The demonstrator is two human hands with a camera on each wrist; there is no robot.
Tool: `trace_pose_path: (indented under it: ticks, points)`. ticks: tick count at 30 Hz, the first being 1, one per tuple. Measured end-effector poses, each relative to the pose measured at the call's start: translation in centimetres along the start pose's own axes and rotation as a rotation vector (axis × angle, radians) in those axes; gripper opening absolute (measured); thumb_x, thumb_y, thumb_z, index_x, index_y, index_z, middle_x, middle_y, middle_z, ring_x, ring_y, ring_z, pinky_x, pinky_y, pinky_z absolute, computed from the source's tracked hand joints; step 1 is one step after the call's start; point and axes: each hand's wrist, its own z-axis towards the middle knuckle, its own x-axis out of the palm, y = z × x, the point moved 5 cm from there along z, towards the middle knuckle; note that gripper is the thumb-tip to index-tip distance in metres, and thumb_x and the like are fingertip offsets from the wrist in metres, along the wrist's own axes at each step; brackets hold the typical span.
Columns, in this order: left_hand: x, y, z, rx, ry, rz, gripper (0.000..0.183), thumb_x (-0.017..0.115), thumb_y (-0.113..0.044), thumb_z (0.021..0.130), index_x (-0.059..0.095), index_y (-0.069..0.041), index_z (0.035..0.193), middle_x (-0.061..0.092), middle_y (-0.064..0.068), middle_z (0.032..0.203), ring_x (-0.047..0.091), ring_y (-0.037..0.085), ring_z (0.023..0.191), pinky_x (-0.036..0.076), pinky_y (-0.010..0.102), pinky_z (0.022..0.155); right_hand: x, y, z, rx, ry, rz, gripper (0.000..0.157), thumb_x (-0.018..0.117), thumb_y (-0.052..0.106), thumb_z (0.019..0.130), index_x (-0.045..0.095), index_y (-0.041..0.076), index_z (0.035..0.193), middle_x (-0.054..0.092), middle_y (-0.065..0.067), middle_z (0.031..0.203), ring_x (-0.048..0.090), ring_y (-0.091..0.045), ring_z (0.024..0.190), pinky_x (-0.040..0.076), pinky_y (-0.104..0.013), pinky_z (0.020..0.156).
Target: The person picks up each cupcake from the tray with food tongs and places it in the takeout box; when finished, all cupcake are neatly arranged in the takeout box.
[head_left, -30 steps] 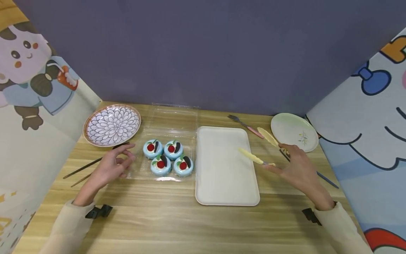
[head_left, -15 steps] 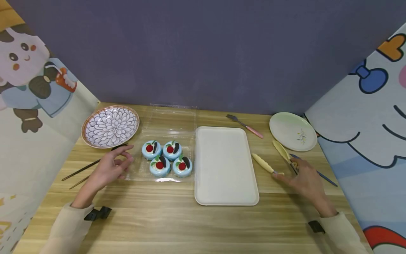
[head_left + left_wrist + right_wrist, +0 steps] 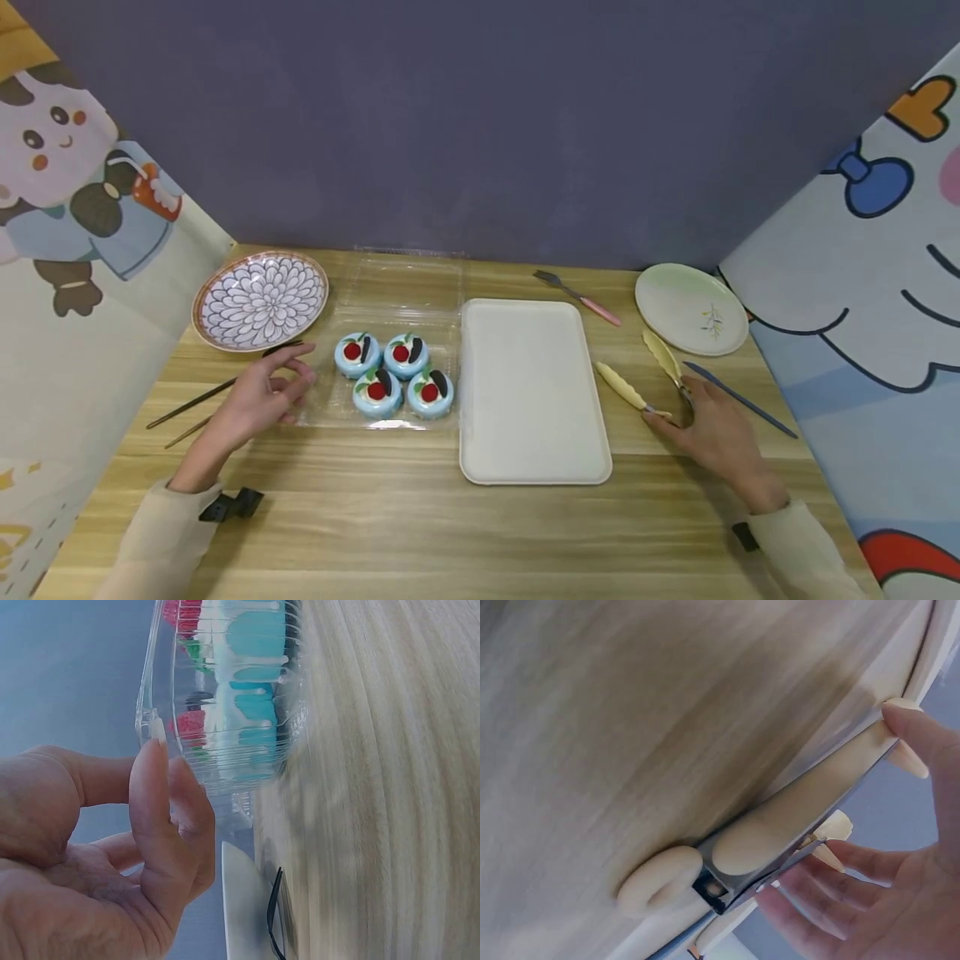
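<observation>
My left hand [image 3: 258, 400], loosely curled, hovers at the left edge of a clear plastic cake box [image 3: 318, 408]. In the left wrist view one fingertip overlaps the rim, with nothing gripped. Several blue toy cakes [image 3: 377, 398], topped with red berries and dark cookies, sit inside. My right hand [image 3: 716, 429] holds cream-tipped tongs [image 3: 802, 806] low at the wooden table, right of a white tray [image 3: 532, 400]. Thumb and fingers lie on opposite arms of the tongs, which are spread apart with nothing between their tips. The fingers partly hide the handle end in the head view.
A petal-patterned plate [image 3: 261, 300] stands back left, with dark chopsticks [image 3: 191, 404] beside the left hand. At the back right are a pink-handled fork [image 3: 577, 297] and a pale green plate [image 3: 686, 308]. A blue knife [image 3: 742, 400] lies beyond the right hand. Walls enclose three sides.
The tongs have come back from over the white tray to the table at its right, with my right hand moving right and nearer. My left hand stays in place.
</observation>
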Motion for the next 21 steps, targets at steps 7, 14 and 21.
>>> trace_pose_path:
  ticks: [7,14,21]
  points:
    - [0.0,0.0,0.2,0.020,-0.015,0.032,0.051,0.054,-0.013,0.101,0.038,-0.003,0.149,0.054,0.024,0.118,0.060,0.009,0.063,0.059,0.036,0.049,0.2,0.1,0.4,0.016,0.019,-0.045,0.100,0.073,0.063,0.076,0.040,-0.003,0.144,0.051,-0.034,0.128,0.051,-0.057,0.110,0.045,-0.071,0.076]
    - [-0.2,-0.4,0.4,0.080,-0.035,0.093,0.049,0.055,-0.014,0.101,0.042,0.000,0.146,0.057,0.024,0.115,0.061,0.010,0.059,0.057,0.035,0.046,-0.5,1.1,0.7,0.001,-0.003,-0.041,0.099,0.075,0.066,0.072,0.045,-0.001,0.140,0.050,-0.032,0.131,0.049,-0.055,0.113,0.043,-0.073,0.079]
    - [-1.0,-2.2,0.4,0.199,-0.204,0.318,0.046,0.058,-0.017,0.099,0.050,0.002,0.139,0.066,0.021,0.110,0.066,0.020,0.074,0.052,0.025,0.054,-2.2,4.1,2.1,-0.116,-0.088,-0.027,0.088,0.077,0.059,0.075,0.053,-0.001,0.134,0.054,-0.024,0.129,0.050,-0.048,0.110,0.045,-0.066,0.082]
